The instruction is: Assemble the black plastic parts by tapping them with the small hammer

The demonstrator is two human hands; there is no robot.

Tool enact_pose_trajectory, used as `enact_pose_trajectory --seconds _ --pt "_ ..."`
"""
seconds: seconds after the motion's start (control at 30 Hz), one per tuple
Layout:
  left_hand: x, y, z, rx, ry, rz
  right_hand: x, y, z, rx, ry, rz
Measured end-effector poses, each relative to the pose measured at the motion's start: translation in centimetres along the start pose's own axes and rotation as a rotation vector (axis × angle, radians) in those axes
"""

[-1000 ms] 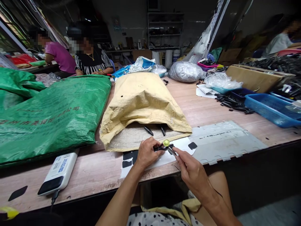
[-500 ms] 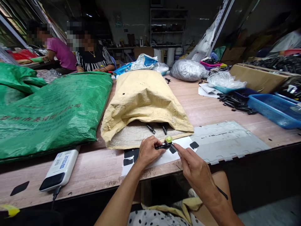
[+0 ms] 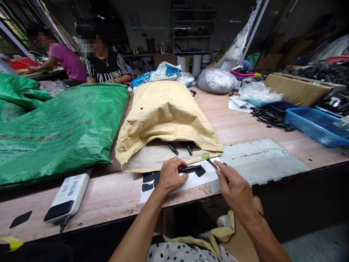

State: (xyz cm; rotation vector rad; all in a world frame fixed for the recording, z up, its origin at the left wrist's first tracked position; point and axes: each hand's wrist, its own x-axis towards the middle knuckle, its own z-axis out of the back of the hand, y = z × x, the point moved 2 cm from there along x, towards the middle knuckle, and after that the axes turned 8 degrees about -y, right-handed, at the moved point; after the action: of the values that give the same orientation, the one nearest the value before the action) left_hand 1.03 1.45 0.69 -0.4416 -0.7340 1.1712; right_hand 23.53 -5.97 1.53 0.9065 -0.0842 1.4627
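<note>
Black tube [image 3: 192,169]: centre of my clock, 12 being the far side of the desk [image 3: 218,116]. It lies nearly level, one end aimed at 3 o'clock; I cannot tell whether it touches the sheet below.
Left hand [image 3: 171,176]: at 9 o'clock. I have its fingers drawn together around the tube's near end, no visible gap.
Tool [image 3: 213,163]: thin handle, round yellow-green head tilted up at 2 o'clock, apart from the tube.
Right hand [image 3: 236,189]: between 3 and 4 o'clock, fingers pinched on the tool's handle.
White sheet [image 3: 211,173]: beneath the tube. One black pad [image 3: 200,172] sits by the tube's free end at 4 o'clock; more black pads [image 3: 147,177] lie at 8.
Yellow sack [image 3: 169,109]: at 11 o'clock, mouth towards me, two loose black pieces [image 3: 173,149] lying in it.
Grey sheet [image 3: 261,160]: flat at 3 o'clock.
Blue tray [image 3: 317,125]: between 2 and 3 o'clock, a heap of black parts [image 3: 274,119] near it at 2.
Green sack [image 3: 60,127]: between 9 and 10 o'clock, above a white power bank [image 3: 71,191].
Co-workers: two people, seated around 10 o'clock across the desk.
</note>
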Motion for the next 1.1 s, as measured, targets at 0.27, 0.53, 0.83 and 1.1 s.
enact_pose_trajectory --seconds 0.27,0.53,0.83,1.1 --pt "0.1 0.4 -0.3 -0.027 -0.006 0.02 3.5 -5.6 -1.1 -0.344 -0.09 -0.054" --pt "0.0 0.4 -0.2 -0.023 0.003 0.008 3.4 -6.0 -2.5 -0.491 -0.134 -0.026" --pt "0.2 -0.1 0.2 -0.021 0.028 0.008 3.4 -5.9 -2.5 -0.485 -0.139 -0.055" --pt "-5.1 -7.1 3.3 -0.343 0.626 0.105 3.4 -5.8 -2.4 -0.485 -0.133 -0.054"
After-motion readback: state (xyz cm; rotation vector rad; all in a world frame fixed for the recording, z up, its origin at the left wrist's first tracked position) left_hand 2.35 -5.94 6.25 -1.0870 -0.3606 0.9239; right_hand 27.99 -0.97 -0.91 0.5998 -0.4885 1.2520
